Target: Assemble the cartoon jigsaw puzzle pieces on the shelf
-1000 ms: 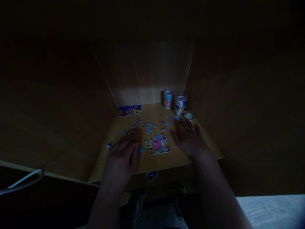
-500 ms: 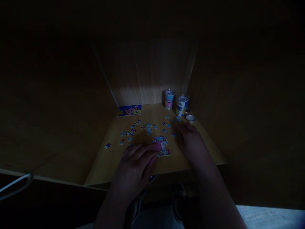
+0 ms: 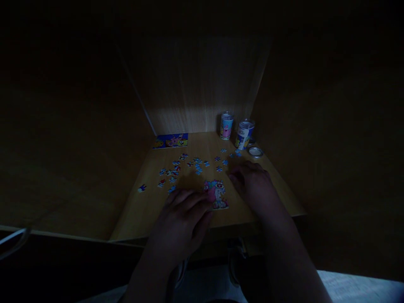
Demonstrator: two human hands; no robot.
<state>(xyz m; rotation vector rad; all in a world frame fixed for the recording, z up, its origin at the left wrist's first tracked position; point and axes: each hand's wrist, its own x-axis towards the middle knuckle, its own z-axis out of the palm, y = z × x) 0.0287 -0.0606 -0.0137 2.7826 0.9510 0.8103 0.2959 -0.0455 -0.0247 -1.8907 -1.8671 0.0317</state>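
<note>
A partly joined jigsaw puzzle [image 3: 217, 195], with a pink figure and a pale figure on it, lies near the front edge of the board. My left hand [image 3: 186, 210] rests palm down at its left side, fingers stretched out and covering part of it. To the right of the puzzle, my right hand [image 3: 252, 183] is closed, its thumb and fingertips pinched low over the board at a puzzle piece that they mostly hide. Loose blue puzzle pieces [image 3: 198, 169] are scattered beyond the hands, with another blue piece [image 3: 171, 189] just past my left fingers.
Two printed cans with clear tops, one pink and blue [image 3: 226, 128] and one blue and yellow [image 3: 243, 136], stand at the back right. A round lid [image 3: 255, 152] lies beside them. A blue picture strip [image 3: 172, 141] lies at the back left. Wooden panels enclose the dim space.
My right fingers have come down and left over the spot where a blue piece showed, and it is now hidden. My left hand shifts slightly with the puzzle. The view tilts a little.
</note>
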